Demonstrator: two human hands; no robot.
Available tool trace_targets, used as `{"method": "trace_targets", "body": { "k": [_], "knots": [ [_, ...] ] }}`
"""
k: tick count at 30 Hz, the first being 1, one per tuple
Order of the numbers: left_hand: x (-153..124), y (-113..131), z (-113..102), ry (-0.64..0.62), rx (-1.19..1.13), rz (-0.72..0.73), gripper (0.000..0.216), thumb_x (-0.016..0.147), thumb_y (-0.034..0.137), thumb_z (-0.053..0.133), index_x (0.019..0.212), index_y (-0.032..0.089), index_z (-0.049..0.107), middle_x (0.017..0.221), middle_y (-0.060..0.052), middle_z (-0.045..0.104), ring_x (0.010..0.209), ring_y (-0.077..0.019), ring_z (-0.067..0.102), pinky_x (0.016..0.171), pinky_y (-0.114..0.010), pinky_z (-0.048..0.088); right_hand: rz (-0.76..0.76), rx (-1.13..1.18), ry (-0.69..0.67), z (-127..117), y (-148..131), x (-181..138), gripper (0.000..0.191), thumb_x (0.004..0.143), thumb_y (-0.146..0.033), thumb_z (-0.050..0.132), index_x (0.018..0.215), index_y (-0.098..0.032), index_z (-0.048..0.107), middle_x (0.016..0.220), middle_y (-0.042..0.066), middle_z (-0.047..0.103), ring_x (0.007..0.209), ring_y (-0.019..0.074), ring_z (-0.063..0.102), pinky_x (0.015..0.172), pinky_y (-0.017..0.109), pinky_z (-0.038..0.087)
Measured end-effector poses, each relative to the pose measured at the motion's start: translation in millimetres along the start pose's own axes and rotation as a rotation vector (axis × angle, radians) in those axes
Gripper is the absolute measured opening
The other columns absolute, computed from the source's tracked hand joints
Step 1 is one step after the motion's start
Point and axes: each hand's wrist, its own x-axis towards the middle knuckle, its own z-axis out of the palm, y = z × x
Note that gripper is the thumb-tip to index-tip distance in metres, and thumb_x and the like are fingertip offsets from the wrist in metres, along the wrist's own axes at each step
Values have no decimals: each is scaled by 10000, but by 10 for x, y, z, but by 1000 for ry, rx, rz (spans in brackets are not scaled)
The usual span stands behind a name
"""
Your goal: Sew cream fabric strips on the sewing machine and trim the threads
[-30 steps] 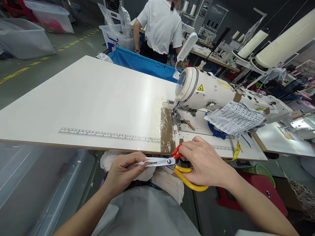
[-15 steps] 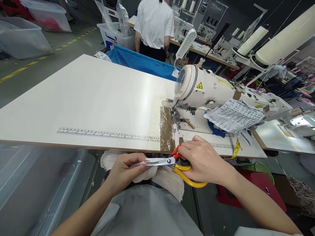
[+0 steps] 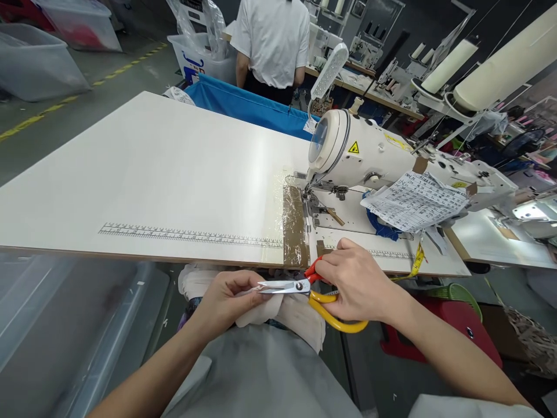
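My right hand (image 3: 354, 284) is closed on a pair of scissors (image 3: 304, 290) with one red and one yellow handle, blades pointing left. My left hand (image 3: 226, 302) pinches a piece of white fabric (image 3: 287, 316) right at the blade tips, just below the front edge of the white sewing table (image 3: 165, 180). More white cloth lies over my lap. The white sewing machine (image 3: 369, 157) stands on the table to the right, beyond both hands.
A printed paper sheet (image 3: 415, 200) lies on the machine arm and a yellow tape measure (image 3: 415, 264) hangs by the table edge. A person in a white shirt (image 3: 270, 35) stands behind a blue bin (image 3: 243, 107). Clear plastic tubs (image 3: 65, 331) sit at my left.
The view has tilted slightly and the person behind has shifted left. Both hands stay at the fabric with the scissors, blades nearly closed.
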Motion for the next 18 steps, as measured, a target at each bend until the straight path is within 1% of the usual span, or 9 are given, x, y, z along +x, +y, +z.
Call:
{"method": "trace_targets", "body": {
  "k": [3,6,10,14,18],
  "knots": [
    [0,8,-1,12,-3,-31,388,711,504,780,651,132,686,621,-50,615,556,-134,509,476,-213,387,-8,9,-18,32,27,-28,209,782,-311,533,617,-193,482,521,-20,510,472,103,292,657,322,205],
    [8,14,-13,12,-5,-37,374,691,495,802,663,133,716,639,-51,634,555,-128,512,464,-200,383,16,33,-49,44,42,-36,195,787,-345,561,677,-188,525,584,-12,562,513,110,370,678,318,221],
    [26,27,-18,11,-37,-56,427,673,540,806,651,125,708,641,-53,636,549,-121,499,464,-197,371,31,64,-91,39,27,12,209,786,-390,597,770,-184,567,685,-1,611,596,129,455,716,320,237],
    [23,16,1,-26,-61,-114,421,656,512,827,647,119,675,607,-30,593,537,-110,476,467,-194,346,20,40,-69,58,-8,98,245,802,-424,579,764,-182,567,680,2,602,605,134,455,713,326,232],
    [19,-28,9,-29,-96,-165,408,653,491,836,678,125,658,583,-15,588,515,-106,470,457,-191,336,-16,24,-25,96,-13,151,236,805,-399,566,714,-182,552,641,-7,568,568,120,401,700,324,229]
  ]
}}
